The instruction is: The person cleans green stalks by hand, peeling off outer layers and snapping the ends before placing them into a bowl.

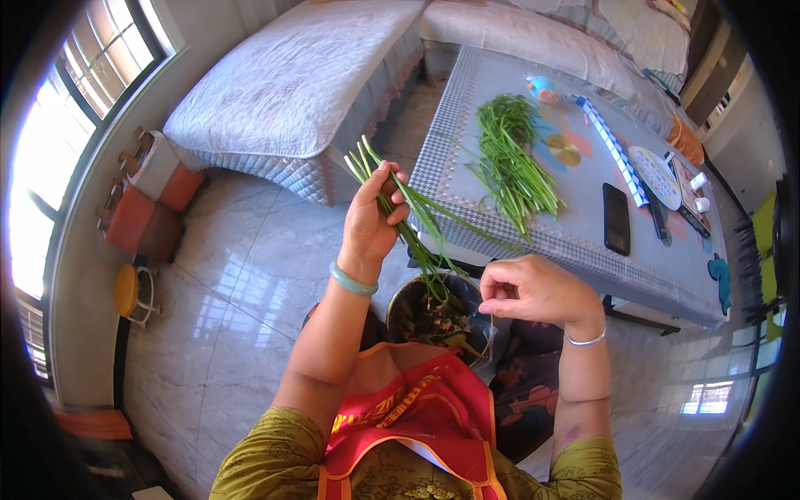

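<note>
My left hand (374,215) is shut around a small bunch of long green chive-like stalks (417,240). Their pale cut ends point up past my fingers, and the green leaves hang downward. One long blade reaches right, towards the table edge. My right hand (540,290) is beside the table's near edge, fingers curled and thumb against the index finger; I see nothing between them. Below both hands stands a round waste bin (395,300) with a plastic liner, holding mixed scraps (440,328). A larger heap of the same greens (515,159) lies on the table.
The cloth-covered table (459,156) also bears a smartphone (617,219), a blue toy (542,89), a blue-and-white folded strip (609,147) and an oval board (655,177). A quilted couch (294,81) stands behind; a yellow-seated stool (127,290) is at left.
</note>
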`<state>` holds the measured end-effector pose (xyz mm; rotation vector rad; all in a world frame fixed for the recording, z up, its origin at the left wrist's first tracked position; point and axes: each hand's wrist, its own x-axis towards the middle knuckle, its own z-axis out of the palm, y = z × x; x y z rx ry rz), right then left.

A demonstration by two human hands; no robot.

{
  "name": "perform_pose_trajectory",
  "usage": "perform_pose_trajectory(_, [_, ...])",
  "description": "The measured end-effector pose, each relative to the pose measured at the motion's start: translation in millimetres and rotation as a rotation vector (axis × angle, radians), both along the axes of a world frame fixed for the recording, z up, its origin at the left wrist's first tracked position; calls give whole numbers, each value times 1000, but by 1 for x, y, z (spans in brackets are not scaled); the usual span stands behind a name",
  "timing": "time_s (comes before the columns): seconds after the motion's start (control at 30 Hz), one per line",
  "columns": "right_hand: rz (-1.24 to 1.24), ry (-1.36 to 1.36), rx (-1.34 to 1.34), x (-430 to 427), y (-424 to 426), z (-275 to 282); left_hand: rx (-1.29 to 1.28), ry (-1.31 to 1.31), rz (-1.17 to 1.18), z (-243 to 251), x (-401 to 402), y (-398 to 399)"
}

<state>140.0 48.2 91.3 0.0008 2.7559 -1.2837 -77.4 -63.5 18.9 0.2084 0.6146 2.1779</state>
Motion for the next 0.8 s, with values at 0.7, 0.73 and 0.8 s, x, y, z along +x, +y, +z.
perform_pose_trajectory(0.7, [-354, 361, -321, -48, 3, -74, -25, 119, -328, 5, 31, 10])
perform_pose_trajectory(0.73, [-398, 266, -373, -47, 3, -70, -30, 114, -325, 4, 30, 10])
perform_pose_trajectory(0.8, [-423, 218, -485, -47, 5, -68, -34, 112, -302, 4, 27, 8])
